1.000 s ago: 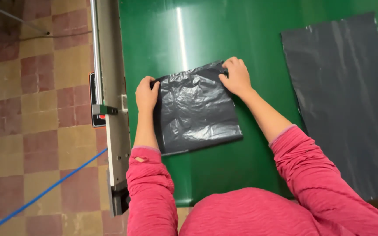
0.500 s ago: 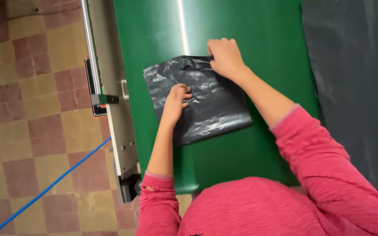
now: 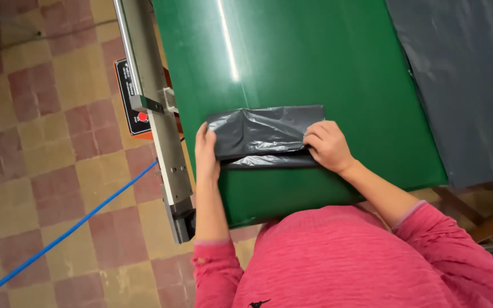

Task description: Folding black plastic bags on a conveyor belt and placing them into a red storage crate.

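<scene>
The black plastic bag (image 3: 263,132), previously spread as a wide crumpled sheet on the green table (image 3: 315,57), is now folded into a narrow band. The left hand (image 3: 205,154) has shifted to its left end; the right hand (image 3: 327,145) now presses its right end.

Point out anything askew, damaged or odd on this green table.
Little stands out. The crinkled black plastic bag lies folded between the left hand and right hand; its lower layer pokes out slightly below the fold. The green table looks unmarked.
</scene>
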